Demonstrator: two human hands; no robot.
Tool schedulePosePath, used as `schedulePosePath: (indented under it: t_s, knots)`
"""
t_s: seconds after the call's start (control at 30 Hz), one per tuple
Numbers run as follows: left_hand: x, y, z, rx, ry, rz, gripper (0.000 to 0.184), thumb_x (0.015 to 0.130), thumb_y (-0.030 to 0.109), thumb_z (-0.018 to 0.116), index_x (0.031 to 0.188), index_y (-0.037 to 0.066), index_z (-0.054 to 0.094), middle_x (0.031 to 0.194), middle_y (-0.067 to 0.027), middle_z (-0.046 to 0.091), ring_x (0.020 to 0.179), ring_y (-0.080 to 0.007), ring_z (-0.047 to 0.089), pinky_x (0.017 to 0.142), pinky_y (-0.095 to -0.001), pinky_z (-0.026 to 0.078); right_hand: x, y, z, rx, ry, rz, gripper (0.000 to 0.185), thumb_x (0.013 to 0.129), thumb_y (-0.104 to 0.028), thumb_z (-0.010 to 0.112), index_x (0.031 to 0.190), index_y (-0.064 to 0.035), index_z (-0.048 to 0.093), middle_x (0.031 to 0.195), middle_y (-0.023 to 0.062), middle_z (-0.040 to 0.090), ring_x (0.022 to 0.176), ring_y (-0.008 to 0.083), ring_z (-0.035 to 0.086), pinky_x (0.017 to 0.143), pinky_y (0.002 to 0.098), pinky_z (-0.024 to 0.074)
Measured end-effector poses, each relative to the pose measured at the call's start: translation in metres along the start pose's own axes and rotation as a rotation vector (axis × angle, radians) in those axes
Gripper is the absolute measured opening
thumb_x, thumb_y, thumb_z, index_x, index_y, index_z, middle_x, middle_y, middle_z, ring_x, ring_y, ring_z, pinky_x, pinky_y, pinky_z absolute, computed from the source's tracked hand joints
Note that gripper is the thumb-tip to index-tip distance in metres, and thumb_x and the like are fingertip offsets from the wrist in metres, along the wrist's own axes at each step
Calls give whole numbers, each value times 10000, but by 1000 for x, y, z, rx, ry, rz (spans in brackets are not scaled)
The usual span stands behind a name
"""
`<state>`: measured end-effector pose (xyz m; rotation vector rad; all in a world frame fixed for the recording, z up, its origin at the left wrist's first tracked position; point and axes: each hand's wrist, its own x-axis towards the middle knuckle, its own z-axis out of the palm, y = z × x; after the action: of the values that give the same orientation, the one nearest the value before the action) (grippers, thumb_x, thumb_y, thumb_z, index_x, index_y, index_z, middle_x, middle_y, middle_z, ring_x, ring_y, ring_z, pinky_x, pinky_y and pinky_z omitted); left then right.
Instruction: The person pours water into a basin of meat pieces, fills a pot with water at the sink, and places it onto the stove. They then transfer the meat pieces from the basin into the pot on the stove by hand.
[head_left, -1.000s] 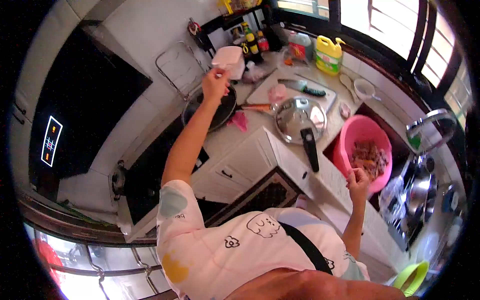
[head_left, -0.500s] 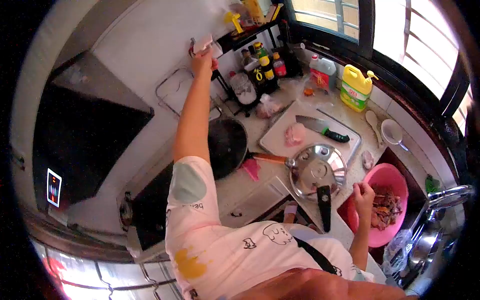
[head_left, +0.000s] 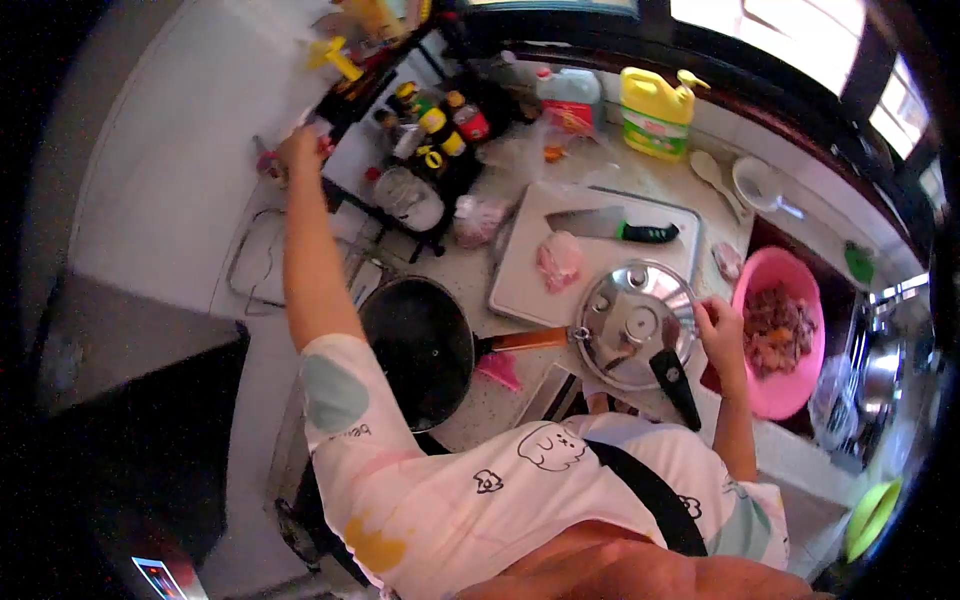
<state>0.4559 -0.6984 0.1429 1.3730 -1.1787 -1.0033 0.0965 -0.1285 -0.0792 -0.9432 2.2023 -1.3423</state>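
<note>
My left hand (head_left: 301, 150) is raised at the end of the black rack (head_left: 345, 115), fingers closed on a white container, of which only a pale edge shows. My right hand (head_left: 720, 325) has its fingers pinched beside the rim of a steel pot lid (head_left: 640, 320); anything between them is too small to tell. A black wok (head_left: 418, 350) with an orange-brown handle lies below my left arm. On the white cutting board (head_left: 520, 240) are a knife (head_left: 590, 222) with a dark handle and a piece of pale pink meat (head_left: 560, 260).
Several bottles (head_left: 430, 120) and a jar (head_left: 408, 198) stand on the rack. A yellow jug (head_left: 655, 115), a clear jug with a red label (head_left: 568, 103), a white spoon (head_left: 718, 182) and a white strainer (head_left: 757, 183) are near the window. At right, a pink basin (head_left: 783, 390) holds meat pieces.
My left hand has moved up and left with the white container, from above the wok to the rack's end. My right hand has moved from the pink basin's edge to the lid's rim. The view has shifted.
</note>
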Motion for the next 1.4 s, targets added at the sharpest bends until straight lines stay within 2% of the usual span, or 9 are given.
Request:
schedulePosePath:
  t_s: [0.2,0.37,0.6,0.77,0.83,0.9,0.97,1.07,1.4]
  knots:
    - [58,-25,-16,140,-105,6,244,796,239,630,857,13,562,669,-117,568,502,-165,528,408,-298,455,-34,-8,-29,-13,81,-25,194,815,-173,606,809,20,600,596,114,562,519,154,520,494,292,389]
    - [-31,-7,4,12,-159,274,209,825,239,617,846,38,563,647,-75,566,466,-130,499,399,-265,430,-72,-25,-112,-62,356,-188,131,828,-121,595,815,9,603,669,113,605,589,162,575,547,281,430]
    - [-296,-5,94,-203,-310,243,164,851,232,606,866,79,546,660,-21,544,503,-84,452,432,-225,390,-187,29,-198,-11,574,-113,88,819,-99,586,799,-14,599,694,107,618,594,190,579,546,300,439]
    - [-496,-70,161,-205,-707,163,93,850,183,600,857,97,565,662,-6,550,513,-75,478,442,-210,402,-309,98,-238,-14,536,107,137,844,-148,574,816,-19,611,588,68,577,506,153,528,492,292,411]
    - [-624,-115,206,-162,-975,86,107,854,198,594,863,94,572,630,-2,529,516,-77,481,449,-209,399,-372,127,-259,168,711,273,188,890,-175,534,807,-25,611,578,-3,532,512,41,456,461,214,375]
    - [-639,-142,220,-193,-1226,-67,161,859,238,595,881,79,580,645,-4,547,507,-88,487,440,-217,391,-406,109,-247,163,792,397,196,895,-184,526,811,-28,611,583,-3,535,516,45,467,462,214,382]
    - [-819,-156,232,-103,-1422,-161,149,860,197,595,907,57,582,643,-15,553,482,-89,491,418,-232,407,-470,148,-285,335,956,474,196,893,-180,520,817,-23,608,591,9,540,506,51,473,449,212,384]
    - [-937,-162,231,-80,-1684,-303,180,863,185,581,931,20,557,645,-34,552,473,-96,488,420,-237,409,-520,160,-298,249,1057,559,191,888,-171,523,815,-14,605,591,17,541,485,58,471,439,214,381]
    - [-1021,-183,258,110,-1905,-391,189,857,200,575,920,24,550,644,-47,550,438,-116,483,406,-243,406,-548,196,-317,294,1124,710,169,871,-166,544,824,-14,600,612,26,567,523,92,526,484,239,418]
